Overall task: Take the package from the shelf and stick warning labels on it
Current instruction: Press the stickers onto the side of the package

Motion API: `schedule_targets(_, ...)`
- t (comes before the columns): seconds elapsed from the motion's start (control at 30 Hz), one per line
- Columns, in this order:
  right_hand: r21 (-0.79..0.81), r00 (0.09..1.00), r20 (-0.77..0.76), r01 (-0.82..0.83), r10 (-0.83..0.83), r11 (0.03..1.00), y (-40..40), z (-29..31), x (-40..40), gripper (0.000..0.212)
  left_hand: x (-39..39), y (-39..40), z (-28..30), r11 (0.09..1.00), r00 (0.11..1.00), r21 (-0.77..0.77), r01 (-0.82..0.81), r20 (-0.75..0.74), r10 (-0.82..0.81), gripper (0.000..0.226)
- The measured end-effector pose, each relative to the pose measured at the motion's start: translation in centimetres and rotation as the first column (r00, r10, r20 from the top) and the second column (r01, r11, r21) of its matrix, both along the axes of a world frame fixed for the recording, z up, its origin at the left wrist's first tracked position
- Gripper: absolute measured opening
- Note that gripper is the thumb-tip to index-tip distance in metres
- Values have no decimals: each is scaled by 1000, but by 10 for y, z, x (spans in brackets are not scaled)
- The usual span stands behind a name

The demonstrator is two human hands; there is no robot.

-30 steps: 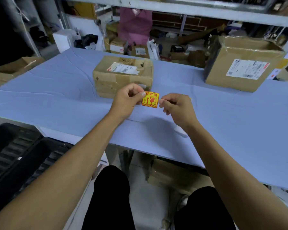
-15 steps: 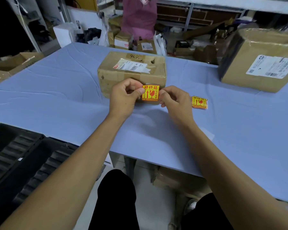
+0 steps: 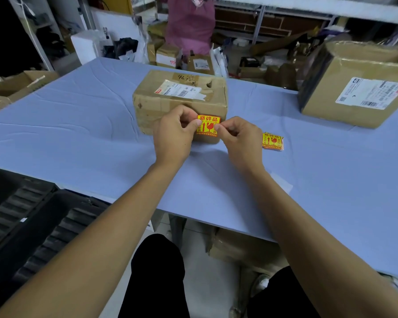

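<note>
A worn brown cardboard package (image 3: 168, 104) with a white shipping label on top sits on the pale blue table (image 3: 78, 134). In front of its near side I hold a yellow-and-red warning label (image 3: 208, 125). My left hand (image 3: 174, 135) pinches the label's left edge and my right hand (image 3: 239, 140) pinches its right edge. Whether the label touches the cardboard I cannot tell. A small stack of the same labels (image 3: 272, 141) lies on the table just right of my right hand.
A bigger cardboard box (image 3: 359, 86) with a shipping label stands at the table's far right. Behind the table are cluttered parcels, a pink bag (image 3: 190, 24) and shelving. Black trays (image 3: 28, 216) lie low on the left; another box (image 3: 241, 246) sits under the table.
Both hands have carried the label forward from above the table to the package's near side. The stack of labels on the table has come into view.
</note>
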State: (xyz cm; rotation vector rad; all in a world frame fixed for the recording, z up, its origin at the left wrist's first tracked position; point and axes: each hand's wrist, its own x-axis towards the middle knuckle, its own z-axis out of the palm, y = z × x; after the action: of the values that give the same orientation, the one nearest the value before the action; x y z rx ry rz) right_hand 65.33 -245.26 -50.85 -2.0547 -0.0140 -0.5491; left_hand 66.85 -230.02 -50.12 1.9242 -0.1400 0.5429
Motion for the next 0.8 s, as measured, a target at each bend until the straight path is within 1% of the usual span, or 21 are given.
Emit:
schedule_targets(0.13,-32,1000,-1,12,-12,999,-1,3,4,13,-2,-6,0,996,997,38,-80,15,80,8)
schedule_targets(0.3,-76,1000,-25,12,-14,997,-4,2,7,20,1,-8,3,989,989,14,-145,-27,145,25)
schedule_targets(0.4,-60,999,-31,19,-21,998,-5,0,7,22,1,-10,4,988,988,35,-150,-23,151,26)
schedule_targets(0.67,-86,999,-49,9,-13,996,-5,5,9,20,2,-11,7,975,976,89,-205,-55,210,23)
schedule_targets(0.8,-96,998,-62,24,-30,995,-3,5,9,24,1,-13,8,964,970,125,-234,-43,241,22)
